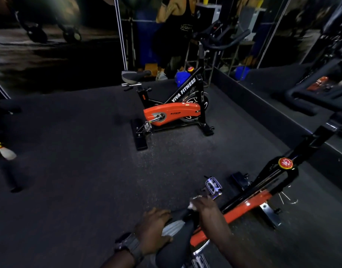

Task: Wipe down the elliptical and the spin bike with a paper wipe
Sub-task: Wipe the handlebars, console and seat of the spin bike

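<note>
black padded spin-bike saddle [177,229] being steadied by left hand [152,229], fingers curled over it | crumpled white paper wipe [191,206] being pressed under right hand [205,207] fingers | long nose-to-tail strokes probably best

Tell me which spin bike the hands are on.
The near spin bike at bottom right. The left hand holds its saddle and the right hand presses a paper wipe on the saddle's nose. The far spin bike, lettered VIVA FITNESS, stands untouched.
</note>
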### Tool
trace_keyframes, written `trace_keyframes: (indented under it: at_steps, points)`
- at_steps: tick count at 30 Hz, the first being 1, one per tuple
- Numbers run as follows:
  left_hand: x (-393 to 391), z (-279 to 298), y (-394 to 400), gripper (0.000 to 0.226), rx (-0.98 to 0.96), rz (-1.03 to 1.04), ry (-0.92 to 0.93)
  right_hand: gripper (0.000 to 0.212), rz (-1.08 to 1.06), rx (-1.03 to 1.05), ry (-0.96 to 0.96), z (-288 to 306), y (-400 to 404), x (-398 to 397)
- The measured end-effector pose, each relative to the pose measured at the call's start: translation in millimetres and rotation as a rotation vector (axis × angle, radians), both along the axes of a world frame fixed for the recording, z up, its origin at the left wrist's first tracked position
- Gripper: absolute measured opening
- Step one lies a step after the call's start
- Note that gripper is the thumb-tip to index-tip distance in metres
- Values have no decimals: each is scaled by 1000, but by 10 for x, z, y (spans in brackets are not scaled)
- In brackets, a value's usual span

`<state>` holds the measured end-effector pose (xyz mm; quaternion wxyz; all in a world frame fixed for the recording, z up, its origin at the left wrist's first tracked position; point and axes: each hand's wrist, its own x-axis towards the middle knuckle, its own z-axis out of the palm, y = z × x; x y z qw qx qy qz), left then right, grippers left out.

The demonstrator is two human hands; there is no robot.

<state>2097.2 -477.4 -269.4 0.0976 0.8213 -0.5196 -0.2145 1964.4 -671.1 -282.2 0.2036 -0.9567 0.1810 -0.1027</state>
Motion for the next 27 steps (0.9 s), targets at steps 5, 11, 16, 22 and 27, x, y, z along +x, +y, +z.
trace_keyframes:
  at_steps: [5, 11, 16, 22, 27]
  points:
    - [41, 34, 120, 75, 42, 106, -31, 37, -1, -128, -31, -46, -81, -115]
    - [97, 43, 211, 74, -66, 153, 77, 36, 155, -7, 14, -274, 658, 222]
    - [165, 55, 369, 91, -19, 123, 171, 63, 499, -40, 64, -322, 783, -264]
    - [199, 90, 433, 61, -49, 258, 429, 47, 268, -72, 46, -197, 773, -32]
    - [174, 63, 463, 43, -201, 493, 494, 48, 574, -170, 52, -140, 956, -377]
